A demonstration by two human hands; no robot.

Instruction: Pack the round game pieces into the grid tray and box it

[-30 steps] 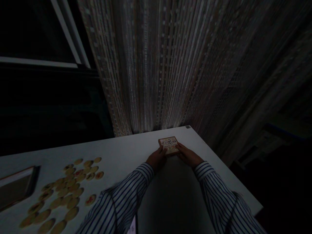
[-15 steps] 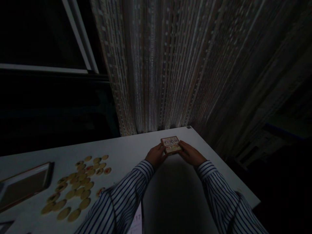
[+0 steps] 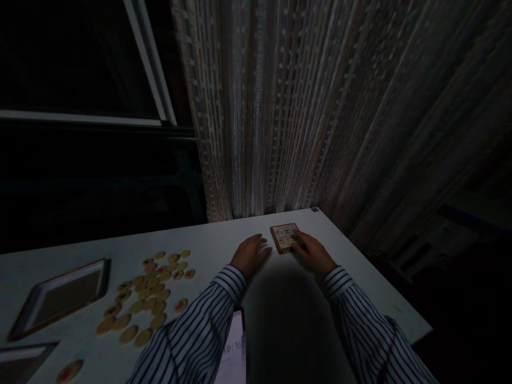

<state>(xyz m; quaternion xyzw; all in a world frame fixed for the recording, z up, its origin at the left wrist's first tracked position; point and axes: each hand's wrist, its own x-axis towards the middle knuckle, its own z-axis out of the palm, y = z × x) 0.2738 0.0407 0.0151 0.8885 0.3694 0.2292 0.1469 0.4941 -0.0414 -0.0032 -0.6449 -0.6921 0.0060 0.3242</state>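
Observation:
A small flat box (image 3: 283, 236) with a brown rim and dark characters printed on its pale top lies near the far right part of the white table. My right hand (image 3: 314, 254) grips its right side, with the thumb at the near edge and the fingers over the right edge. My left hand (image 3: 250, 256) is just left of the box, apart from it, fingers spread and nothing held. Round wooden Chinese chess pieces (image 3: 150, 290) lie loose to the left, several with red or black characters.
An open, brown-rimmed shallow box (image 3: 106, 274) stands on the table (image 3: 224, 234) at the left, with another similar one (image 3: 26, 353) nearer. A lit phone (image 3: 232, 352) lies partly under my left sleeve. A striped curtain (image 3: 276, 106) hangs behind the table. The room is dim.
My left hand has let go of the box and moved left, its fingers opening. My right hand stays on the box. The view has shifted slightly left.

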